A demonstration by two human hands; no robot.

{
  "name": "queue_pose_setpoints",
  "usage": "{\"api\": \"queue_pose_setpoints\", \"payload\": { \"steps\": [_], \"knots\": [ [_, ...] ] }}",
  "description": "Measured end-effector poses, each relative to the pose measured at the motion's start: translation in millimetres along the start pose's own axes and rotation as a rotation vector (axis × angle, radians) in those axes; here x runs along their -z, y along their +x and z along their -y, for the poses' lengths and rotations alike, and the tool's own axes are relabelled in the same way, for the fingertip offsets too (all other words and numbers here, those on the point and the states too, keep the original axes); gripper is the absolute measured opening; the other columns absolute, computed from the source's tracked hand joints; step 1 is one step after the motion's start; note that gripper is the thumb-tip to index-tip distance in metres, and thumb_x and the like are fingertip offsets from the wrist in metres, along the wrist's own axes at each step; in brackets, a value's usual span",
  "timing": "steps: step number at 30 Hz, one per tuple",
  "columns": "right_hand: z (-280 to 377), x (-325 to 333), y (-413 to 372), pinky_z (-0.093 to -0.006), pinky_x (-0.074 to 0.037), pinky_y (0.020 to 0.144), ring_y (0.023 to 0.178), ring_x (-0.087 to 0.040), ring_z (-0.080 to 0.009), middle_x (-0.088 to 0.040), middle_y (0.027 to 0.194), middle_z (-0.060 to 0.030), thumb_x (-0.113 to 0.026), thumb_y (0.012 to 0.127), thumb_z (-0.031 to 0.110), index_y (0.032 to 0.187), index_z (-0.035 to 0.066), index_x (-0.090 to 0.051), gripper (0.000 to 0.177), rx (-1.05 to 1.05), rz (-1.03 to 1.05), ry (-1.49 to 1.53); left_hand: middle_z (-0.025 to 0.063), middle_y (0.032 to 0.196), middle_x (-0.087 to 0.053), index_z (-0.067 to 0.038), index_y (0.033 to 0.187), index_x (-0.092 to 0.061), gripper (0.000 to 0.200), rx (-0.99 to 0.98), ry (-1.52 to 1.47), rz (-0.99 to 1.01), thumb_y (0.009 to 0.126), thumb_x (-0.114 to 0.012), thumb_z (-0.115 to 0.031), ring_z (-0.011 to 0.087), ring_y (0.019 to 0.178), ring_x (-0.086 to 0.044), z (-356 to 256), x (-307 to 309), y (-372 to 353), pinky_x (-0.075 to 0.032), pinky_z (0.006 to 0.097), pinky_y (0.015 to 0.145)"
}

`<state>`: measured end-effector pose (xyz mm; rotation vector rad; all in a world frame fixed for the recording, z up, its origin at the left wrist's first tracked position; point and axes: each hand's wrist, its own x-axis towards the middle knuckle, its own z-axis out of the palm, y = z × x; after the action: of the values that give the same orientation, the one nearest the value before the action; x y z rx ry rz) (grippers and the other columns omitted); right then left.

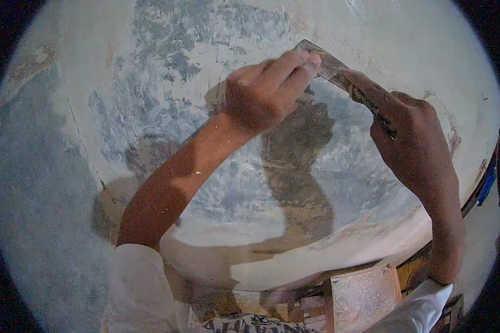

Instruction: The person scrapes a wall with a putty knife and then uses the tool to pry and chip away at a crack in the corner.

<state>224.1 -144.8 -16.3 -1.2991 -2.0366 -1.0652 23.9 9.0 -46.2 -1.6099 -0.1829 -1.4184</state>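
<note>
- Grey-brown scraper (pixel 329 65) up at the patchy wall (pixel 33 194), right hand (pixel 415 130) wrapped round its handle!
- Left hand (pixel 258 97) touches the blade; pinch unclear.
- Uneven pressure could gouge; a slip could nick that hand.

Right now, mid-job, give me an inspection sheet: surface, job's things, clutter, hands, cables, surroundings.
Surface: wall, patchy white and blue-grey; dark crack at left; shadows across the middle.
Job's things: scraper, tilted, blade stained.
Clutter: speckled panel at lower right.
Hands: right hand, grip closed on the scraper's handle end; left hand, fingers at the blade's far end, pressure unclear.
Cables: nothing seen.
Surroundings: blue item at right edge, too blurred to identify.
</note>
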Motion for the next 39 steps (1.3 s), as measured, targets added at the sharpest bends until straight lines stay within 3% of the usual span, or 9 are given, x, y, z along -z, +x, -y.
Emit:
{"api": "queue_pose_setpoints", "payload": {
  "steps": [5, 14, 17, 21, 26, 29, 32, 35, 39],
  "knots": [
    [7, -1, 6, -0.0496, -0.052, 0.068, 0.070, -0.063, -0.0404, -0.062, 0.075, -0.0200, -0.059, 0.078, 0.004, 0.126, 0.015, -0.059, 0.049, 0.025, -0.041, 0.010, -0.0006, 0.098, -0.066, -0.013, 0.104, -0.069, 0.038, 0.058, 0.003, -0.116, 0.066, -0.073, -0.011, 0.0164, 0.075, -0.070, 0, -3, 2, -0.056, 0.0286, 0.057],
    [54, 1, -7, -0.0463, -0.049, 0.069, 0.070, -0.062, -0.0380, -0.063, 0.077, -0.0196, -0.059, 0.086, 0.003, 0.135, 0.015, -0.055, 0.050, -0.207, 0.012, 0.017, -0.0004, 0.097, -0.068, -0.017, 0.106, -0.069, 0.041, 0.074, -0.092, -0.101, 0.067, -0.076, -0.010, 0.0194, 0.072, -0.069, 2, -9, -2, -0.054, 0.0307, 0.055],
    [59, -12, -9, -0.0458, -0.051, 0.074, 0.079, -0.065, -0.0401, -0.067, 0.090, -0.0220, -0.058, 0.086, 0.001, 0.138, 0.015, -0.052, 0.054, -0.263, -0.018, 0.204, -0.0003, 0.098, -0.068, -0.017, 0.106, -0.068, 0.039, 0.080, -0.091, -0.086, 0.068, -0.074, -0.010, 0.0193, 0.073, -0.069, 4, -6, 0, -0.055, 0.0303, 0.056],
    [92, -40, -12, -0.0458, -0.051, 0.080, 0.093, -0.064, -0.0442, -0.067, 0.101, -0.0258, -0.058, 0.087, 0.000, 0.139, 0.012, -0.050, 0.054, -0.380, -0.125, 0.306, 0.0000, 0.093, -0.064, -0.013, 0.100, -0.068, 0.027, -0.111, -0.135, -0.003, 0.073, -0.070, -0.014, 0.0188, 0.068, -0.069, 28, 6, 3, -0.055, 0.0302, 0.054],
    [130, -49, -1, -0.0463, -0.051, 0.082, 0.098, -0.063, -0.0441, -0.066, 0.101, -0.0280, -0.057, 0.086, 0.001, 0.136, 0.008, -0.052, 0.051, -0.503, -0.200, 0.325, 0.0014, 0.101, -0.068, -0.017, 0.110, -0.066, 0.037, -0.226, -0.185, 0.124, 0.074, -0.069, -0.010, 0.0221, 0.077, -0.070, 55, 20, 6, -0.058, 0.0329, 0.061],
    [142, -41, 13, -0.0457, -0.051, 0.082, 0.096, -0.064, -0.0435, -0.066, 0.098, -0.0282, -0.058, 0.084, 0.002, 0.132, 0.006, -0.055, 0.048, -0.542, -0.212, 0.306, 0.0019, 0.090, -0.064, -0.013, 0.102, -0.066, 0.023, -0.284, -0.139, 0.031, 0.079, -0.063, -0.015, 0.0208, 0.066, -0.069, 65, 17, 10, -0.053, 0.0335, 0.050],
    [151, -30, 17, -0.0446, -0.051, 0.082, 0.094, -0.065, -0.0433, -0.066, 0.098, -0.0278, -0.058, 0.082, 0.003, 0.129, 0.005, -0.058, 0.047, -0.572, -0.199, 0.290, 0.0025, 0.087, -0.063, -0.012, 0.099, -0.065, 0.019, -0.278, -0.184, -0.016, 0.080, -0.063, -0.016, 0.0208, 0.066, -0.069, 67, 12, 9, -0.054, 0.0341, 0.050],
    [154, -33, 17, -0.0534, -0.051, 0.080, 0.086, -0.062, -0.0477, -0.065, 0.090, -0.0284, -0.056, 0.078, 0.004, 0.111, 0.001, -0.061, 0.034, -0.500, -0.289, 0.217, 0.0028, 0.085, -0.063, -0.012, 0.095, -0.064, 0.016, -0.274, -0.159, -0.021, 0.080, -0.064, -0.016, 0.0211, 0.066, -0.070, 65, 15, 9, -0.055, 0.0338, 0.051],
    [152, -33, 19, -0.0496, -0.050, 0.085, 0.094, -0.062, -0.0460, -0.065, 0.098, -0.0281, -0.058, 0.078, 0.005, 0.115, 0.001, -0.061, 0.037, -0.461, -0.309, 0.195, 0.0028, 0.084, -0.062, -0.013, 0.089, -0.063, 0.009, -0.269, -0.142, -0.024, 0.081, -0.064, -0.017, 0.0210, 0.066, -0.070, 65, 12, 9, -0.056, 0.0334, 0.051]
  ]
}}
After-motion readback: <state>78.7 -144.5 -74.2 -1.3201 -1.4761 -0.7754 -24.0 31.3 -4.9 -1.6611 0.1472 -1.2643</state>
